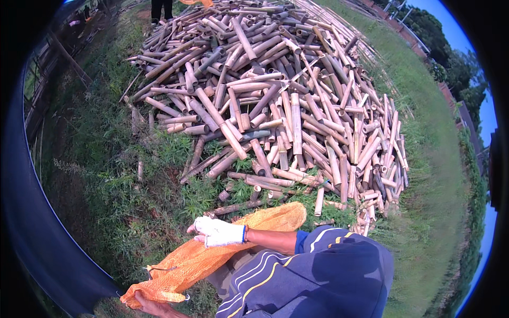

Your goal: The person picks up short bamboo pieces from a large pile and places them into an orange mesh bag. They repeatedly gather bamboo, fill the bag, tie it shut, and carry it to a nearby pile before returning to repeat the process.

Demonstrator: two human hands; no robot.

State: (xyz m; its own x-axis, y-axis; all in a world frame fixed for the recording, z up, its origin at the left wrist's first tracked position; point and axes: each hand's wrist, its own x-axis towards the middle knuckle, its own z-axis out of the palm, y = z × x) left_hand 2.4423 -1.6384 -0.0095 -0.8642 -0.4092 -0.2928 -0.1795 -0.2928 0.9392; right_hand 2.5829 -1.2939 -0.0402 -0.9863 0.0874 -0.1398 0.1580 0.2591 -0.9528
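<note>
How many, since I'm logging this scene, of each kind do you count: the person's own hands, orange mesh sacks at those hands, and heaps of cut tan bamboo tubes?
White-gloved right hand: 1
Left hand, bare where visible: 1
Orange mesh sack: 1
Heap of cut tan bamboo tubes: 1
Total: 4

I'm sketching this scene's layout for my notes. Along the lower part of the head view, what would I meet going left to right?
Left hand → white-gloved right hand → navy striped garment → green grass at the right. The orange mesh bag spans both hands' places, so it's left out.
</note>
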